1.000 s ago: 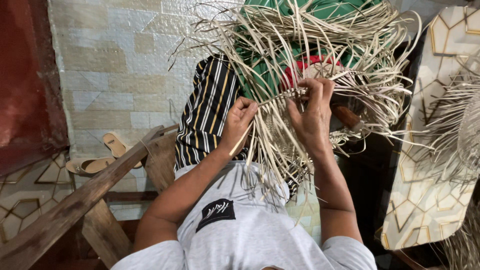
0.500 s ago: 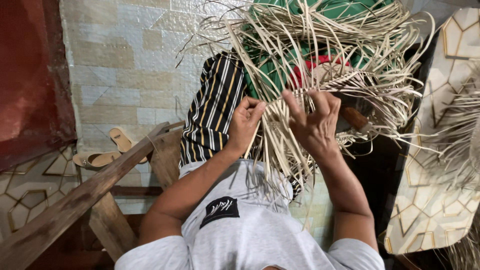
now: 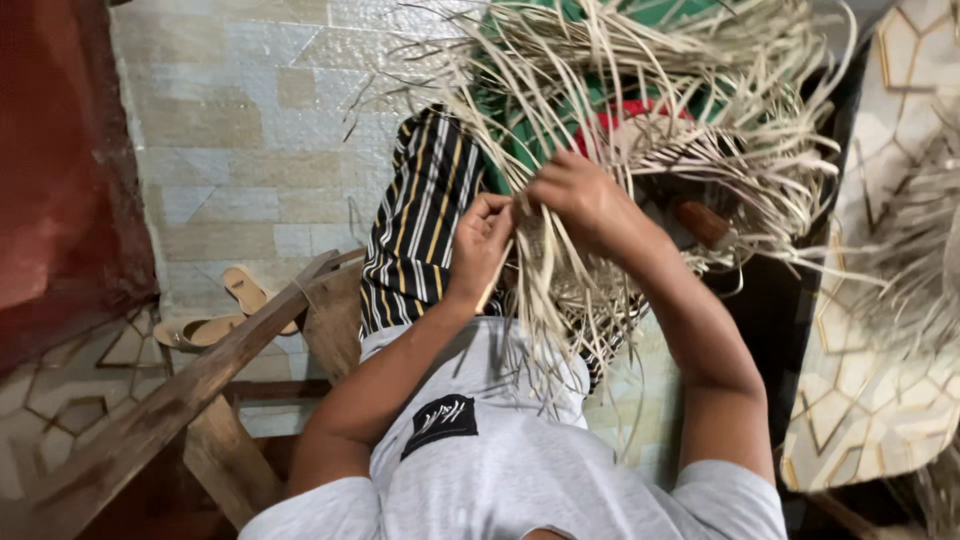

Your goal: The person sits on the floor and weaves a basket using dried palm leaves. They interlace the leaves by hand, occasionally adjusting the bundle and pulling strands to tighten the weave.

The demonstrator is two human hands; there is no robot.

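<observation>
Weaving pale straw strands (image 3: 600, 190) over the lap | left hand (image 3: 482, 245) pinched shut on strands beside the striped cloth (image 3: 420, 220) | right hand (image 3: 580, 200) closed on strands, kept taut.

My right hand (image 3: 585, 205): fingertips buried among the straw strips (image 3: 640, 120).
Straw strips: top ends cut off by the edge.
Brown handle (image 3: 703, 223): its far end hidden under straw.

Left hand (image 3: 482, 243) and right hand (image 3: 580, 195) close together, fingers curled
</observation>
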